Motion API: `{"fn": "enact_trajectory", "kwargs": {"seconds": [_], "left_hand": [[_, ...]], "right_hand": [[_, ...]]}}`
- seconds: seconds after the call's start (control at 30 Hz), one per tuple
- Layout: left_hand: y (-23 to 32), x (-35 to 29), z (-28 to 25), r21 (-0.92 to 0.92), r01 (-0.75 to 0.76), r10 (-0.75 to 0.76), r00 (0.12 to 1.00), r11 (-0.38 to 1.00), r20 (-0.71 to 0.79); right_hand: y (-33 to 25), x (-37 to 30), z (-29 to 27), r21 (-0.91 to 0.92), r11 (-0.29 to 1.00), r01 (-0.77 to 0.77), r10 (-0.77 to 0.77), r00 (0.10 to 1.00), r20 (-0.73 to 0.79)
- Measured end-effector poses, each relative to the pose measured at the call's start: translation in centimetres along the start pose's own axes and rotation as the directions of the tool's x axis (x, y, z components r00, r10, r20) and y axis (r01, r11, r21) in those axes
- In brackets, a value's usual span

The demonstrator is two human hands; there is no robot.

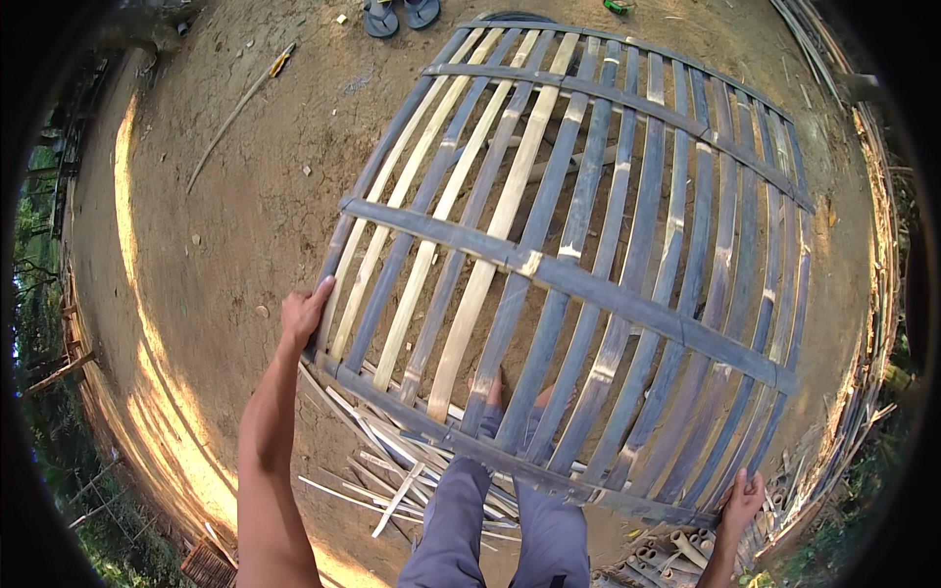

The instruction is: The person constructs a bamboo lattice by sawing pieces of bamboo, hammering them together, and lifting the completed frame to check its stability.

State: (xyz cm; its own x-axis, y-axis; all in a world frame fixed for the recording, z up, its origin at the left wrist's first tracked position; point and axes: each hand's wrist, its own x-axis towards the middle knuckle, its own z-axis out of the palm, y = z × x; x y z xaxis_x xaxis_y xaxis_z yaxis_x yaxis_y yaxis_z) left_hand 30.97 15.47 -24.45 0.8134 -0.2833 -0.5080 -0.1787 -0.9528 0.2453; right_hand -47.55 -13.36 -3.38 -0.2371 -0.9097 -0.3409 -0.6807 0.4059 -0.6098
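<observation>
- One slatted panel (588,286) in the head view, above the dirt ground (225,255), with slats (525,162) running away from its near edge.
- At near left corner: left hand (306,312), fingers grasping the rim, panel rightward.
- At near right corner: right hand (742,500), panel leftward; cannot tell whether clenched.

big ol' slatted bamboo panel (608,292) hogging centre and right, left-hand grip (306,312) on its left edge, right-hand grip (742,502) at lower-right corner, flip-flops (380,18) up top, loose strips (397,502) lower centre
</observation>
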Motion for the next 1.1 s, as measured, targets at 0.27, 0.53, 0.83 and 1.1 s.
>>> {"fn": "enact_trajectory", "kwargs": {"seconds": [0.27, 0.53, 0.83, 1.1], "left_hand": [[-8.4, -11.7, -4.2, -0.026, 0.032, -0.035, 0.995, 0.999, -0.093], [-14.4, -22.3, -5.1, -0.050, 0.207, -0.211, 0.972, 0.977, -0.100], [-17.3, -29.0, -2.7, 0.342, 0.374, -0.339, 0.927, 0.862, -0.160], [-17.1, -26.4, 3.6, 0.653, 0.340, -0.404, 0.913, 0.677, -0.056]], "right_hand": [[1.3, -6.8, -5.9, -0.010, 0.999, -0.047, 0.047, 0.999, 0.011], [9.3, -0.9, -2.8, -0.034, 0.997, -0.066, 0.073, 0.965, 0.252], [14.9, 3.1, 3.0, -0.093, 0.990, -0.104, 0.132, 0.911, 0.391], [15.4, 2.3, 3.4, -0.164, 0.982, -0.097, 0.152, 0.919, 0.365]]}}
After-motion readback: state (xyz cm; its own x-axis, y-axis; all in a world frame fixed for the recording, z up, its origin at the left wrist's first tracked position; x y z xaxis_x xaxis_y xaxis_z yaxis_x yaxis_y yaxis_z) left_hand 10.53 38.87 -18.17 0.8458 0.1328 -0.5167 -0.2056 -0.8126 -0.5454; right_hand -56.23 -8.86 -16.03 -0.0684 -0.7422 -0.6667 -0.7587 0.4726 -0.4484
